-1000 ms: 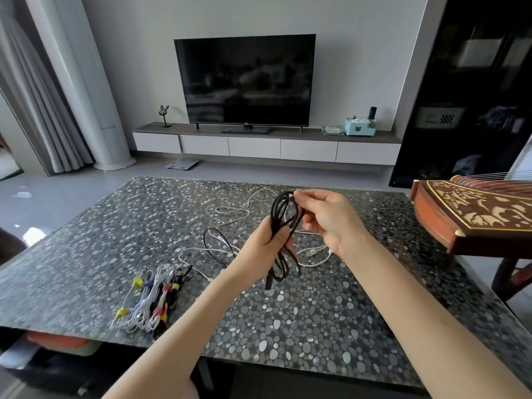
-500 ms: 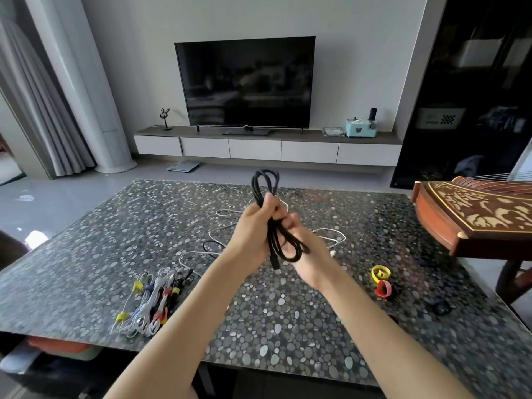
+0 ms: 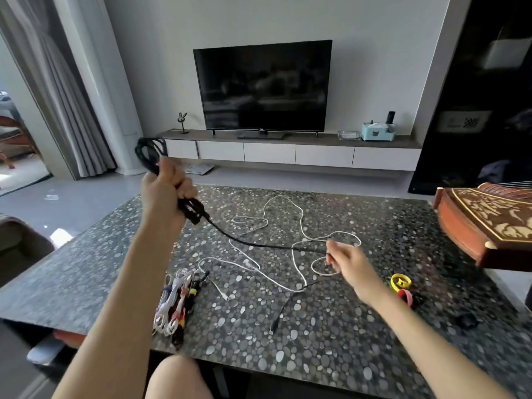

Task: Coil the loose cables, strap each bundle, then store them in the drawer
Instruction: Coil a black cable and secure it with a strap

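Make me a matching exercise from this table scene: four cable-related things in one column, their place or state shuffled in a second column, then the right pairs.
1. black cable
2. white cable
3. strapped bundles
4. yellow strap

A. lying loose and uncoiled on the table
B. stretched between the left hand and right hand
C. on the table beyond the right wrist
D. piled beside the left forearm

Pairs: 1-B, 2-A, 3-D, 4-C

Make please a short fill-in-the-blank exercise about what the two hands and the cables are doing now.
1. The left hand grips the coiled part of the ____ cable.
2. The right hand pinches that cable's ____ end.
3. A loose ____ cable lies on the table.
4. The strapped bundles lie nearer the ____ arm.

Missing words: black; free; white; left
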Demonstrator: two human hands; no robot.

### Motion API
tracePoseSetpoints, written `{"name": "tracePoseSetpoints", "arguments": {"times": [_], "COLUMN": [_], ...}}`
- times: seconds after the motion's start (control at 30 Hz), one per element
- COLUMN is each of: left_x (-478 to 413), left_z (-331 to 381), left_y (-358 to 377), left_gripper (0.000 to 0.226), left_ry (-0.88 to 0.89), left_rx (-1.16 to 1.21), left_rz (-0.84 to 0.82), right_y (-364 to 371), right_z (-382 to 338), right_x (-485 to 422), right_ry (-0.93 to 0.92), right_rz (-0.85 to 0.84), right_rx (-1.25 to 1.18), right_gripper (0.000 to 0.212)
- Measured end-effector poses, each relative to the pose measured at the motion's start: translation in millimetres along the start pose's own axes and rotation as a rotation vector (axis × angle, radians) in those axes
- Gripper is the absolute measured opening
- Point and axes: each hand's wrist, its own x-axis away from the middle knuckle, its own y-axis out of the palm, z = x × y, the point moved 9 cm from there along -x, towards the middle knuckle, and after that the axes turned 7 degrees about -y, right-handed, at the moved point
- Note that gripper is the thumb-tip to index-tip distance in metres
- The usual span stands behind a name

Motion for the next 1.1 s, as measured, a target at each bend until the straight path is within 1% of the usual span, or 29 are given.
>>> {"name": "tracePoseSetpoints", "arguments": {"times": [0.07, 0.13, 0.17, 0.2, 0.23, 0.27, 0.3, 0.37, 0.4, 0.47, 0.53, 0.57, 0.6, 0.67, 0.7, 0.87, 0.9, 0.93, 1.0, 1.1], "left_x": [4, 9, 11, 14, 17, 19, 22, 28, 33, 48, 61, 66, 70, 72, 71, 71, 70, 71, 73, 78], "left_z": [-11, -31, -43, -54, -65, -76, -86, -104, -113, -128, -136, -140, -141, -140, -138, -136, -136, -136, -138, -142], "left_y": [-1, 8, 13, 18, 23, 27, 30, 40, 47, 64, 79, 82, 85, 84, 83, 75, 74, 73, 74, 76], "left_gripper": [0.023, 0.016, 0.015, 0.016, 0.018, 0.020, 0.022, 0.028, 0.035, 0.055, 0.068, 0.068, 0.063, 0.047, 0.042, 0.040, 0.038, 0.036, 0.032, 0.027], "left_ry": [0.057, 0.066, 0.054, 0.033, 0.003, -0.040, -0.097, -0.252, -0.345, -0.497, -0.551, -0.553, -0.536, -0.445, -0.402, -0.280, -0.272, -0.282, -0.347, -0.435], "left_rx": [-0.390, -0.739, -0.861, -0.927, -0.944, -0.915, -0.828, -0.548, -0.423, -0.258, -0.206, -0.220, -0.265, -0.401, -0.465, -0.791, -0.803, -0.763, -0.586, -0.361], "left_rz": [0.084, 0.103, 0.089, 0.062, 0.025, -0.014, -0.057, -0.154, -0.213, -0.369, -0.495, -0.529, -0.547, -0.534, -0.512, -0.441, -0.417, -0.398, -0.377, -0.348], "right_y": [-1, 6, 15, 25, 34, 42, 48, 53, 52, 43, 35, 34, 33, 28, 23, -2, -4, -5, -5, 0], "right_z": [-50, -100, -121, -139, -153, -163, -172, -185, -189, -193, -191, -188, -186, -182, -180, -168, -165, -162, -157, -153], "right_x": [-15, -24, -25, -23, -21, -18, -16, -17, -20, -30, -39, -42, -44, -48, -50, -50, -50, -48, -44, -36], "right_ry": [-0.113, -0.225, -0.277, -0.313, -0.338, -0.355, -0.371, -0.401, -0.411, -0.419, -0.392, -0.370, -0.347, -0.314, -0.303, -0.249, -0.233, -0.217, -0.194, -0.193], "right_rz": [-0.074, -0.184, -0.263, -0.350, -0.431, -0.494, -0.532, -0.536, -0.495, -0.347, -0.215, -0.180, -0.156, -0.099, -0.060, 0.069, 0.083, 0.091, 0.082, -0.002], "right_rx": [-0.017, 0.030, 0.080, 0.127, 0.163, 0.183, 0.189, 0.170, 0.142, 0.065, -0.015, -0.042, -0.055, -0.045, -0.027, 0.108, 0.117, 0.124, 0.128, 0.128], "right_gripper": [0.045, 0.032, 0.027, 0.022, 0.018, 0.015, 0.015, 0.015, 0.015, 0.017, 0.021, 0.022, 0.023, 0.024, 0.025, 0.025, 0.023, 0.022, 0.021, 0.018]}}
